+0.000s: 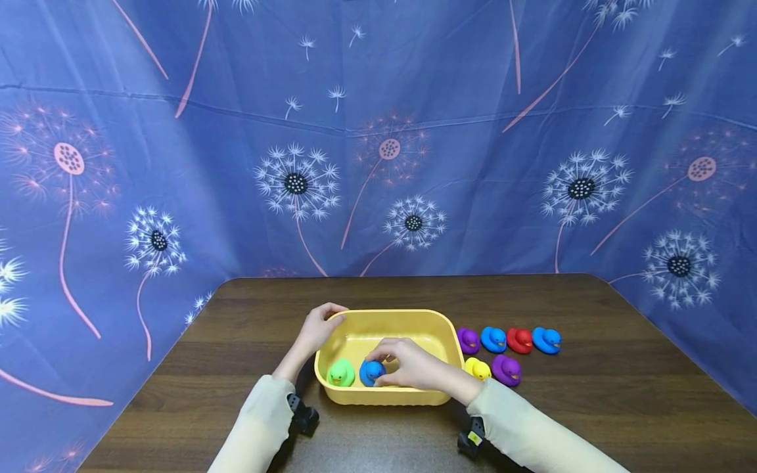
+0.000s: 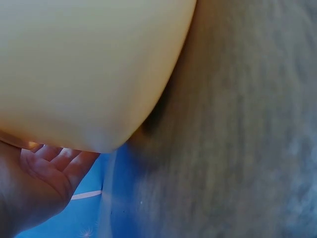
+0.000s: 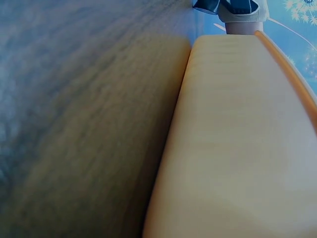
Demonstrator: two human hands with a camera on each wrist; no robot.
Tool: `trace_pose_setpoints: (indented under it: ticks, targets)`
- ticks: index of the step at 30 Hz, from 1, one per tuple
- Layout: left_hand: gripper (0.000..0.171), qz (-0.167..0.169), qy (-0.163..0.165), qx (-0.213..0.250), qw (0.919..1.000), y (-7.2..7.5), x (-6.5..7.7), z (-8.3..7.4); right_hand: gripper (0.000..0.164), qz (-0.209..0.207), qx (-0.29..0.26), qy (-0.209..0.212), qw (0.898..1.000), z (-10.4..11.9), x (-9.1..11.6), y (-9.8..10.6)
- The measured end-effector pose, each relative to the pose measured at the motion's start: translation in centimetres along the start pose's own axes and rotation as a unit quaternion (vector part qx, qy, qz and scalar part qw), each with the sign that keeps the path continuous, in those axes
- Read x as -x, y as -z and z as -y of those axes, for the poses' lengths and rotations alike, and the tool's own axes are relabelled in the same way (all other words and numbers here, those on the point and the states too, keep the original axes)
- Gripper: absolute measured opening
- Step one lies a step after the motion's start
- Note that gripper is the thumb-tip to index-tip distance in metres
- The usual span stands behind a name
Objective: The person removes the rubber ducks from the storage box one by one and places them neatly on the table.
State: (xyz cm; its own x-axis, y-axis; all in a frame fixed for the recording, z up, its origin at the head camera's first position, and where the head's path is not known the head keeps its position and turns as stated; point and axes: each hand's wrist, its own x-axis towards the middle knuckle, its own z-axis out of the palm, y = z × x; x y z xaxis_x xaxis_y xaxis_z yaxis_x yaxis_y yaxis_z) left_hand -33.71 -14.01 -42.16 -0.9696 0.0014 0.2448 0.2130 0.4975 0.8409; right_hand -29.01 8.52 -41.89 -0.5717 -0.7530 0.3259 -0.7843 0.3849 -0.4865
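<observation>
A yellow plastic basin (image 1: 384, 397) stands on the wooden table. My left hand (image 1: 316, 330) grips its rim at the far left corner; in the left wrist view, the left hand's fingers (image 2: 74, 166) reach behind the basin wall (image 2: 84, 74). Inside, near the front wall, my right hand (image 1: 408, 364) pinches a blue rubber duck (image 1: 370, 374) between thumb and fingers. A green rubber duck (image 1: 341, 373) sits to its left in the basin. Only the outer basin wall (image 3: 233, 139) and a sleeve show in the right wrist view; the right hand is out of that frame.
Right of the basin, a back row holds a purple duck (image 1: 469, 340), a blue duck (image 1: 493, 339), a red duck (image 1: 520, 340) and another blue duck (image 1: 547, 340). In front are a yellow duck (image 1: 478, 368) and a purple duck (image 1: 506, 370). A patterned blue cloth (image 1: 367, 164) hangs behind the table.
</observation>
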Motion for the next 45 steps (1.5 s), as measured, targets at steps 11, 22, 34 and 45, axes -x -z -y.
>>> trace_pose_setpoints:
  ticks: [11, 22, 34, 45]
  targets:
    - [0.016, -0.001, -0.005, -0.001, 1.0, 0.0, 0.0, -0.1, 0.029, -0.005, -0.002, -0.007, 1.0, 0.0, 0.0, 0.0]
    - [0.015, -0.001, -0.015, 0.002, 0.9999, 0.0, 0.1, 0.1, 0.03, -0.008, -0.015, -0.043, 0.999, 0.2, 0.3, 0.4]
    - [0.015, 0.0, -0.018, 0.001, 0.9998, 0.0, 0.1, -0.2, 0.034, -0.025, -0.012, -0.043, 0.999, 0.3, 0.8, 2.0]
    - [0.014, -0.001, -0.02, -0.001, 0.9998, 0.0, 0.1, 0.1, 0.034, -0.057, 0.009, 0.028, 0.998, 0.2, 2.2, 3.2]
